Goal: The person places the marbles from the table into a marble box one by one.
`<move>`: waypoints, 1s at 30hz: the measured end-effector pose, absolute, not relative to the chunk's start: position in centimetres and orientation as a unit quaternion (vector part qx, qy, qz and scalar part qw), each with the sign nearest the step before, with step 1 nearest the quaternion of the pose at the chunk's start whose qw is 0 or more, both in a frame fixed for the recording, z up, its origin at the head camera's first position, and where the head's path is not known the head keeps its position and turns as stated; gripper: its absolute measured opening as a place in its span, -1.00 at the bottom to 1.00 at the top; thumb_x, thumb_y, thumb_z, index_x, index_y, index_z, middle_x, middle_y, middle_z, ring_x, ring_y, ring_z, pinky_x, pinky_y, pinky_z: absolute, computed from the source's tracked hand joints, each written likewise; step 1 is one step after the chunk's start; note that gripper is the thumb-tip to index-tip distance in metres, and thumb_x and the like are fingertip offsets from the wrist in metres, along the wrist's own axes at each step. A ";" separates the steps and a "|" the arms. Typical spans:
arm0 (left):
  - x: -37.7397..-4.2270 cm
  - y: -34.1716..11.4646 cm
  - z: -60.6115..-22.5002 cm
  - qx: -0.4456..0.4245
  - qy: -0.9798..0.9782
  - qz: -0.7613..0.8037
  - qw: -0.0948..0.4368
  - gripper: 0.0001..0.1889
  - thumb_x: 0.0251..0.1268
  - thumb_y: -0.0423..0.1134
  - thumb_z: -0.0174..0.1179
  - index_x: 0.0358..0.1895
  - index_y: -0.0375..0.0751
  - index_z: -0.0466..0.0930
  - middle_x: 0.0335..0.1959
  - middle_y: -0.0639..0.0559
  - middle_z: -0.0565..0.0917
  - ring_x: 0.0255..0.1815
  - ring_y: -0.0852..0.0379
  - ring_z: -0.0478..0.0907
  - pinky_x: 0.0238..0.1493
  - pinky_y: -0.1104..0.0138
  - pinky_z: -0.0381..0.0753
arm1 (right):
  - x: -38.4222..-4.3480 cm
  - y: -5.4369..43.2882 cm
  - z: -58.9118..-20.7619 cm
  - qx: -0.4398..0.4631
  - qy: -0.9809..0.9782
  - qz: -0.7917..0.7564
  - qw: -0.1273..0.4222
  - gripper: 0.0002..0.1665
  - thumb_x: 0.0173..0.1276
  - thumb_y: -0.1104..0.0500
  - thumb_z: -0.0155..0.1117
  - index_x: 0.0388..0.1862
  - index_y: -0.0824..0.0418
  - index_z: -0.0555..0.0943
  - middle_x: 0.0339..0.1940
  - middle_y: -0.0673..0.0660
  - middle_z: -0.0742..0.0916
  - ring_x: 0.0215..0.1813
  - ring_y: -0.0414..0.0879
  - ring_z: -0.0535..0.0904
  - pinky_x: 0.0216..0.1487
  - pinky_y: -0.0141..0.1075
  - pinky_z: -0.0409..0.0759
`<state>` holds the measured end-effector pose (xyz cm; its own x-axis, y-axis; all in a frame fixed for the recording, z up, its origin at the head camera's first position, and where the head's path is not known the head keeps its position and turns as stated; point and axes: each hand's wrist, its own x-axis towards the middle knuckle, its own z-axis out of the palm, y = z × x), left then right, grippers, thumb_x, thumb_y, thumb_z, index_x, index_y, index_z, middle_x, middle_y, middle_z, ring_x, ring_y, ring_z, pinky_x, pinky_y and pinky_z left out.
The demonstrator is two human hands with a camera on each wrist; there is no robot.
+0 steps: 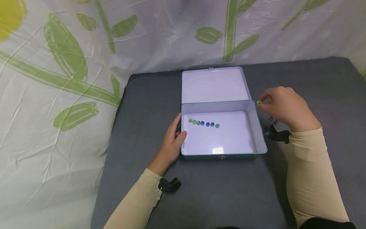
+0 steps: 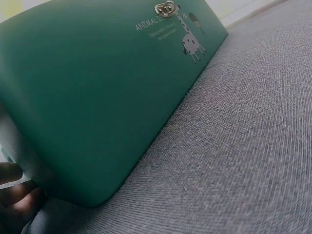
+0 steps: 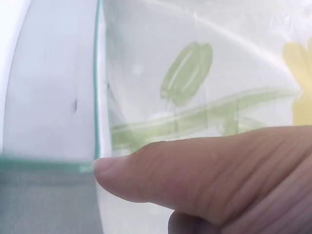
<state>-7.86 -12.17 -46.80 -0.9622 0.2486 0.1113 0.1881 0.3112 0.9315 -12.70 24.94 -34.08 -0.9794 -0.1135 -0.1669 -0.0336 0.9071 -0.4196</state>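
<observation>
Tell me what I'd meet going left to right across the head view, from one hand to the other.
Left hand, row of seven small round pieces, pinched yellow-green piece, right hand.

Text on the front of the green box (image 2: 97, 92), left wrist view only. Top line, pale capitals (image 2: 147, 24): "ANIMAL", then a second word; starts with what looks like "L", rest cut off by the metal latch (image 2: 166, 9). Below it, two lines of smaller pale print (image 2: 163, 33): first seems to open "Take a walk", remainder too small and blurred to read. All of it sits just beside the printed giraffe (image 2: 191, 45), slanting up toward the right.
</observation>
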 end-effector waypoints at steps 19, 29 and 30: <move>-8.0 -12.3 -47.0 0.147 0.806 0.573 0.020 -0.27 0.55 -0.14 -0.01 0.72 -0.12 0.04 0.67 -0.17 0.18 0.60 -0.10 0.23 0.43 -0.13 0.38 | -13.8 18.9 -33.0 -0.089 0.972 -0.208 0.064 -0.73 0.41 0.14 0.36 -0.02 0.27 0.77 -0.51 0.13 0.61 -0.48 0.02 0.47 -0.48 -0.14 0.38; -8.0 -12.3 -46.8 0.142 0.808 0.572 0.023 -0.27 0.53 -0.16 -0.02 0.72 -0.10 0.04 0.67 -0.15 0.19 0.59 -0.09 0.25 0.43 -0.12 0.37 | -13.9 16.9 -33.0 -0.115 0.968 -0.214 0.063 -0.75 0.41 0.11 0.41 -0.06 0.23 0.81 -0.56 0.10 0.62 -0.52 0.01 0.47 -0.49 -0.15 0.37; -8.0 -12.3 -46.8 0.141 0.809 0.570 0.023 -0.27 0.54 -0.15 -0.02 0.72 -0.09 0.04 0.67 -0.15 0.19 0.59 -0.08 0.25 0.43 -0.11 0.37 | -13.9 16.9 -33.1 -0.115 0.968 -0.215 0.062 -0.75 0.40 0.11 0.41 -0.07 0.22 0.82 -0.57 0.10 0.62 -0.52 0.01 0.47 -0.49 -0.15 0.37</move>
